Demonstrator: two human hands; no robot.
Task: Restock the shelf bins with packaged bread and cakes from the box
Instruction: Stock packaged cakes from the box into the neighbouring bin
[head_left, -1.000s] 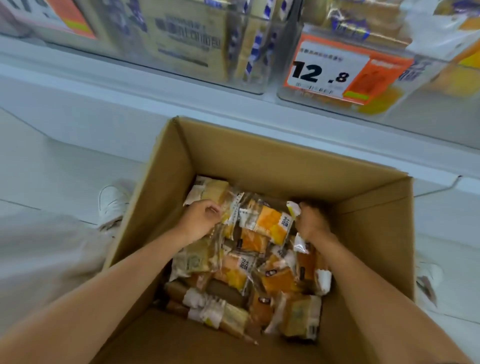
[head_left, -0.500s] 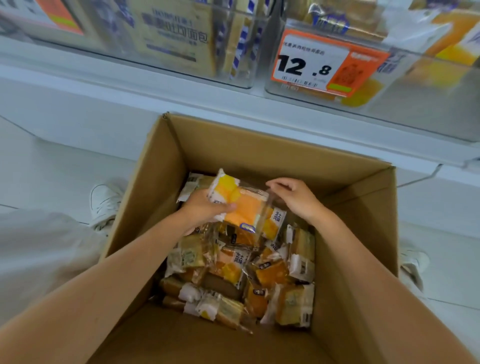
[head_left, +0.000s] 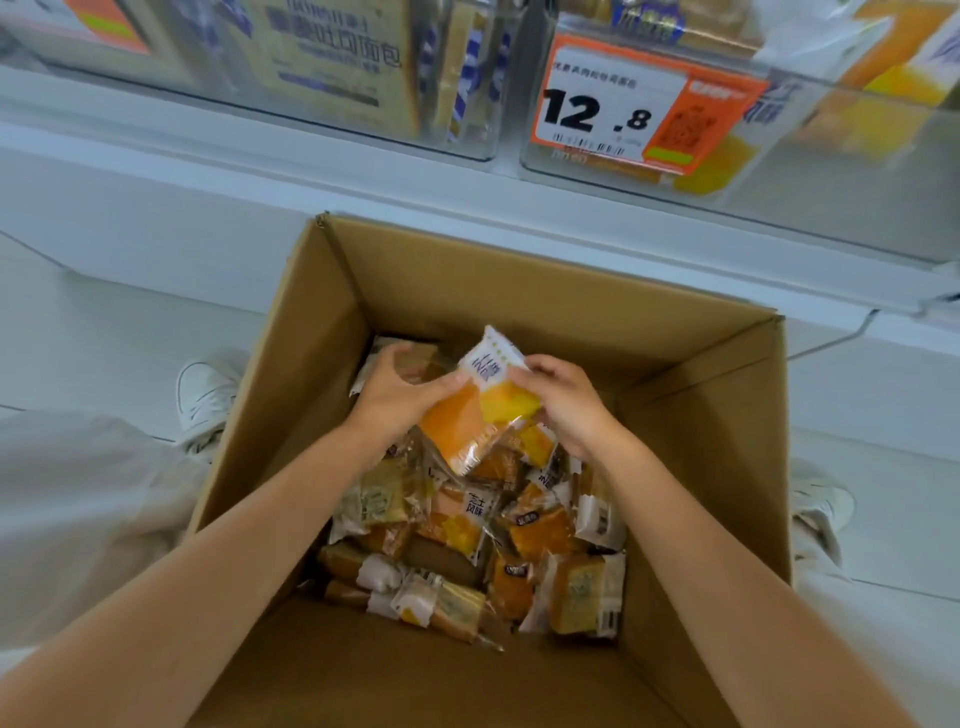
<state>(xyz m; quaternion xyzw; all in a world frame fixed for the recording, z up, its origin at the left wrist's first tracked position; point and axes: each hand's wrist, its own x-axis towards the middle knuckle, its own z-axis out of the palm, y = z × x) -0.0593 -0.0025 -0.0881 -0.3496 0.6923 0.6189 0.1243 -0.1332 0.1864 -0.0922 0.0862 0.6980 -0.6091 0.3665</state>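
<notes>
Now both hands, left hand (head_left: 396, 396) and right hand (head_left: 566, 402), pinch one orange cake packet (head_left: 475, 415), newly raised clear of the heap in the box (head_left: 519, 275), ready for the shelf bin (head_left: 810, 156).

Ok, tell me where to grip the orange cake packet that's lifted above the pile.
Probably by its two long side edges, as the left hand and right hand do now. The orange cake packet is flat and tilted, white end up, so come from the sides, above the box.
</notes>
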